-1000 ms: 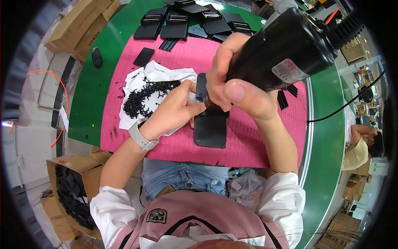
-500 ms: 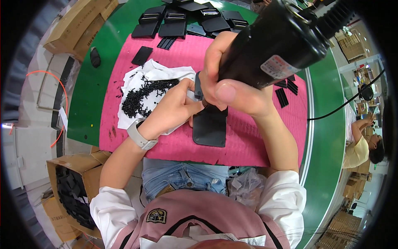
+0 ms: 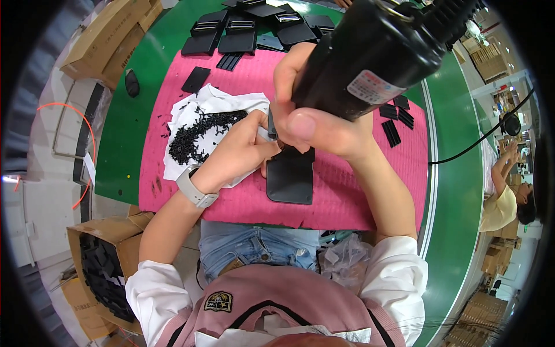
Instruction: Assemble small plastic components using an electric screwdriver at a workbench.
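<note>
Black flat part (image 3: 290, 176): lies on the pink mat (image 3: 347, 196), near the mat's near edge, about midway along it. Its upper end is under both hands.

Right hand (image 3: 315, 124): fingers wrapped tight around the black power tool (image 3: 370, 55), thumb laid across the front. The tool stands tilted, its tip hidden behind the fingers, pointing down at the upper end of the part.

Left hand (image 3: 240, 153): fingers drawn together, tips pressed to the upper left corner of the part beside the tool tip; whether they pinch a screw cannot be told. White watch (image 3: 195, 188) on the wrist.

Screws (image 3: 199, 136): heap of small black pieces on a white sheet (image 3: 214, 101), just left of the part, on the left half of the mat; the left hand lies over the sheet's right edge.

Small black plate (image 3: 196, 79): near the mat's far left corner.

Black strips (image 3: 396, 121): several, near the mat's right edge.

Further black parts (image 3: 243, 32): a cluster at the far edge of the green surface (image 3: 124, 133), beyond the mat.

Black cable (image 3: 462, 150): crosses the right side of the surface.

Boxes (image 3: 110, 34): cardboard, off the far left corner; another box (image 3: 104, 260) with black pieces stands below the near left corner.

Another person (image 3: 509, 196): beyond the right edge.
</note>
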Tool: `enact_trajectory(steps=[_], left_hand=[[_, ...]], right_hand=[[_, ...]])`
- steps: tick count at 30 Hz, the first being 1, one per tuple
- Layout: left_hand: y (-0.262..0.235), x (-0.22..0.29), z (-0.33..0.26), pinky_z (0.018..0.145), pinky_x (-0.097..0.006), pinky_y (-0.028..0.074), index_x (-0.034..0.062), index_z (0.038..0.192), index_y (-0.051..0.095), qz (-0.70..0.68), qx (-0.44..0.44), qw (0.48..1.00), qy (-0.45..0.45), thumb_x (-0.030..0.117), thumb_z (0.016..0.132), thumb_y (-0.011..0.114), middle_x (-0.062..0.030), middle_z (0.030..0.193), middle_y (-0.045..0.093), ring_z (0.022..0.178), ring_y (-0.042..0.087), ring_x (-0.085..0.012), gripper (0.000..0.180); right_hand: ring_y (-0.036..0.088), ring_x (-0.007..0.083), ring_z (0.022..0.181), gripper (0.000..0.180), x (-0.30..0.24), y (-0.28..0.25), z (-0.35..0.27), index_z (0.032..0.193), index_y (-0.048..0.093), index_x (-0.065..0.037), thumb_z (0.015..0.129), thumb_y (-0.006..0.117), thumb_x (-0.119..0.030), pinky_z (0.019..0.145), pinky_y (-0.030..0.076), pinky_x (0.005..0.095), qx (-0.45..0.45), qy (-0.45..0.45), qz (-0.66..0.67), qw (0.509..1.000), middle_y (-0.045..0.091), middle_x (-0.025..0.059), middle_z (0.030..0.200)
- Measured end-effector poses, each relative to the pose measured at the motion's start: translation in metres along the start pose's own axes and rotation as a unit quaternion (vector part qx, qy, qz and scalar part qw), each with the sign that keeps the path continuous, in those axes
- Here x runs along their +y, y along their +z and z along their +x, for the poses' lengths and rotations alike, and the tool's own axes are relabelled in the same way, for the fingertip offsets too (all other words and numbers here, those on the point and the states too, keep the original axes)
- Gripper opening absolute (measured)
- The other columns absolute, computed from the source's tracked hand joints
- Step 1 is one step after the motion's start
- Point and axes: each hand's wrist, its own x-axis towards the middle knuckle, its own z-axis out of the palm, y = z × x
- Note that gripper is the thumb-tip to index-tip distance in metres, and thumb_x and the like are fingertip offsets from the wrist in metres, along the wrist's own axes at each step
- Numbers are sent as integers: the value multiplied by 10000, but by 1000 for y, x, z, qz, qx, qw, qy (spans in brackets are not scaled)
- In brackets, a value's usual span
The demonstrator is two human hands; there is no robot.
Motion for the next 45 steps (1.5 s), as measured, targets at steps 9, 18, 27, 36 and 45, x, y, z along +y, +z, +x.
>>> enact_trajectory(steps=[9,18,27,36,45], left_hand=[[2,12,-5,422,-276,446,-6,919,422,-28,5,999,-15,9,809,605,-89,648,578,490,589,-171,214],[2,1,-1,455,-270,447,-12,932,455,-17,-1,1000,-6,37,806,618,-71,616,586,493,575,-146,212],[-9,14,-6,540,-262,423,-11,979,544,-165,118,978,54,220,908,567,-110,718,635,583,571,-138,242],[-2,14,-7,949,-365,425,-18,1079,548,-454,-43,889,33,237,959,433,-183,1107,610,1057,576,-224,305],[2,23,-14,776,-285,490,1,1068,553,-353,-64,932,47,177,934,481,-102,970,636,876,628,-171,233]], right_hand=[[509,80,529,404,-1,0,-3,850,507,14,681,738,-270,497,413,200,8,-1,-24,1000,528,34,606],[443,105,448,466,-17,-24,-1,1045,429,4,782,660,-305,407,355,244,-57,67,124,988,485,30,605],[492,93,470,490,-34,-38,7,1100,420,-111,849,579,-500,533,400,244,-118,-53,118,984,479,-32,656],[509,117,486,432,-6,-29,-1,1058,434,-99,843,573,-447,580,429,286,-51,-71,192,977,507,0,653],[485,112,461,430,-12,-29,-1,1044,445,-110,832,576,-459,564,420,290,-13,-69,185,980,493,-13,636]])
